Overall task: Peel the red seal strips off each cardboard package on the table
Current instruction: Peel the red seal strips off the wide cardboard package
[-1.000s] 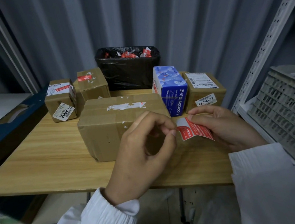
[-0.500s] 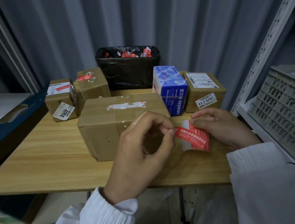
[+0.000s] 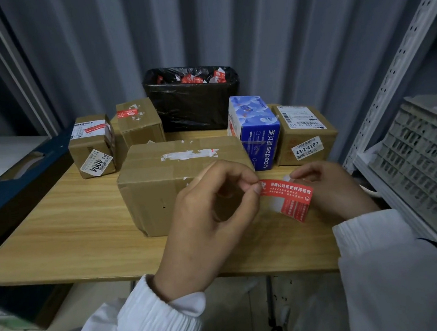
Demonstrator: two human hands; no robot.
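Observation:
A peeled red seal strip (image 3: 287, 196) with white print hangs in the air in front of the large cardboard box (image 3: 160, 175). My left hand (image 3: 209, 224) pinches its left end and my right hand (image 3: 333, 192) pinches its right end. White torn residue (image 3: 187, 155) marks the top of the large box. Two small cardboard boxes at the back left carry red strips: one strip (image 3: 95, 128) on the left box (image 3: 91, 147), another strip (image 3: 127, 113) on the box (image 3: 139, 122) beside it. A labelled cardboard box (image 3: 304, 131) stands at the right.
A black-lined bin (image 3: 193, 101) holding crumpled red strips stands at the back of the wooden table (image 3: 59, 226). A blue tissue box (image 3: 257, 133) leans between the large box and the right box. A grey plastic crate (image 3: 423, 158) sits on shelving at the right.
The strip has been unfolded and turned between both hands: it now stretches flatter and wider, with its printed side facing me. The hands have drawn slightly apart.

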